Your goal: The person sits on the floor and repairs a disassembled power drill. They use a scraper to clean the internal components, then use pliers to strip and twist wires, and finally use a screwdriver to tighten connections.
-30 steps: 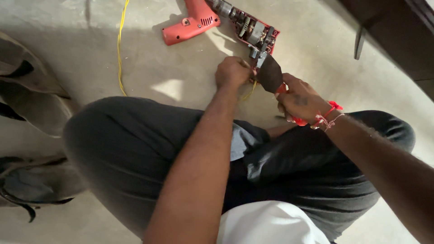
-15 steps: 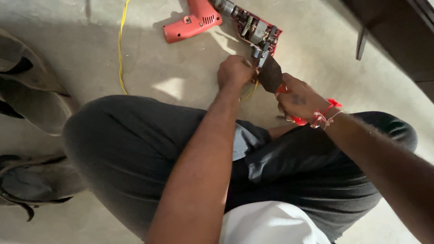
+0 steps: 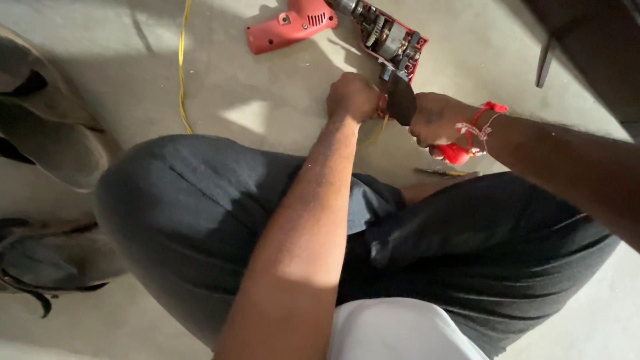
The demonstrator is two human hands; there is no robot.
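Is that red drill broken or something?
It looks taken apart. The drill lies open on the floor with its metal insides showing, and its red cover lies apart beside it. Both hands, left and right, are at its handle end.

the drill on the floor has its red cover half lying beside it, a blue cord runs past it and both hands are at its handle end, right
Not quite: the cord is yellow, not blue, as the head view shows. The rest stands: the drill lies opened on the floor, its red cover half lies beside it, and the left hand and right hand are both at its handle end.
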